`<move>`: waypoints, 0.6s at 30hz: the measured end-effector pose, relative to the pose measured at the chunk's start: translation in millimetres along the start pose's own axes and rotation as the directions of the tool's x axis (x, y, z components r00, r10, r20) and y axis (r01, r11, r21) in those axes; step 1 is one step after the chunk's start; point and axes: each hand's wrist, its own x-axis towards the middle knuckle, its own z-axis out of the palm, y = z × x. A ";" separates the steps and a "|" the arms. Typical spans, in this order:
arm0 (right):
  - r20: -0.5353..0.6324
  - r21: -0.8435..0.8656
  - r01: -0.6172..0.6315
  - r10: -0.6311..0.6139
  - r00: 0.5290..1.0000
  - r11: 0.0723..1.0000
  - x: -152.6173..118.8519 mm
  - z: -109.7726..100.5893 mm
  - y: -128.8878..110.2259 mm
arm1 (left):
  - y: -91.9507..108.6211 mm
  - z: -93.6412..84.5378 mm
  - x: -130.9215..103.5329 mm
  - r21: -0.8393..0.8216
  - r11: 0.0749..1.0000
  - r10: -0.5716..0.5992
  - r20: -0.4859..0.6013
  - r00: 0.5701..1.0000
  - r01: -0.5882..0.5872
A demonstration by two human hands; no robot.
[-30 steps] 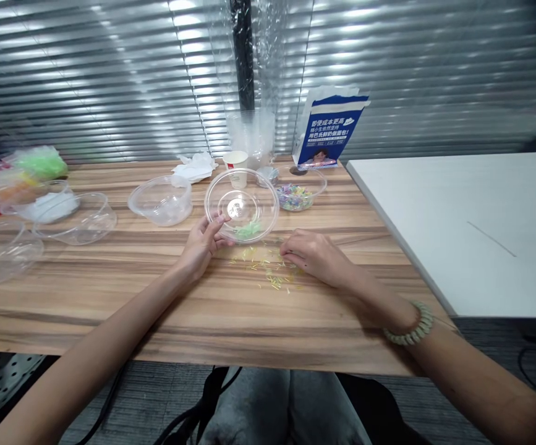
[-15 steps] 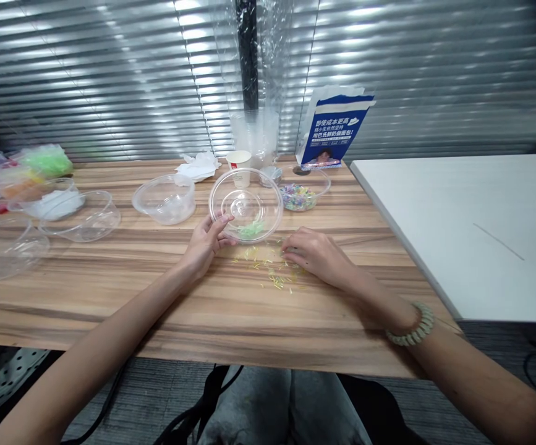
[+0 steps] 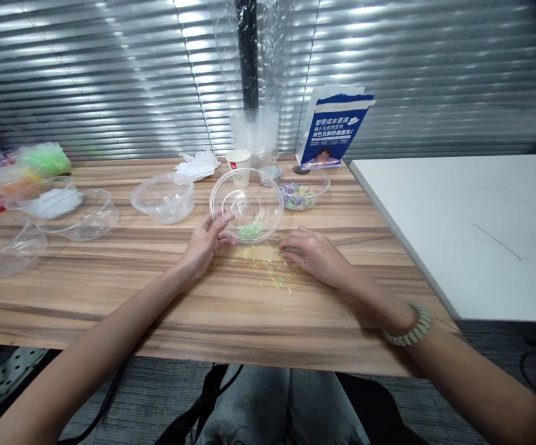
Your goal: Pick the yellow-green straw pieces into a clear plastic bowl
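My left hand (image 3: 206,245) grips a clear plastic bowl (image 3: 268,196) by its near left rim, thumb inside, tilting its open side toward me. Light green bits (image 3: 250,231) are gathered at the low edge inside it. Just right of the bowl, my right hand (image 3: 313,252) rests low over the table, fingers bent and drawn together; whatever is at the fingertips is too small to make out. Loose yellow and pale green slivers (image 3: 274,278) lie scattered on the wood between my hands. Behind my right hand stands a clear bowl of mixed coloured bits (image 3: 298,196).
A clear bowl (image 3: 165,204) stands left, with more clear bowls (image 3: 80,225) and colourful bundles (image 3: 40,161) beyond. At the back are crumpled white tissue (image 3: 198,165), a paper cup (image 3: 238,161) and a blue-and-white bag (image 3: 337,130). A white table (image 3: 457,228) adjoins on the right.
Almost nothing differs. My right hand has shifted very slightly left beside the slivers, and the left hand keeps the bowl tilted in the same place.
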 end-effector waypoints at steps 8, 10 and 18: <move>0.023 -0.080 0.062 -0.061 0.998 0.995 2.9 3.7 -3.1 | -0.6 -0.1 1.0 0.003 1.000 0.006 0.007 1.000 -0.006; 0.011 -0.063 0.049 -0.048 0.999 0.997 3.3 5.2 -3.7 | -0.4 0.1 1.2 0.006 1.000 0.010 0.014 1.000 -0.010; 0.048 -0.113 0.082 -0.077 0.996 0.990 3.2 14.8 -4.6 | -1.3 0.7 0.9 0.008 1.000 0.001 0.006 1.000 -0.001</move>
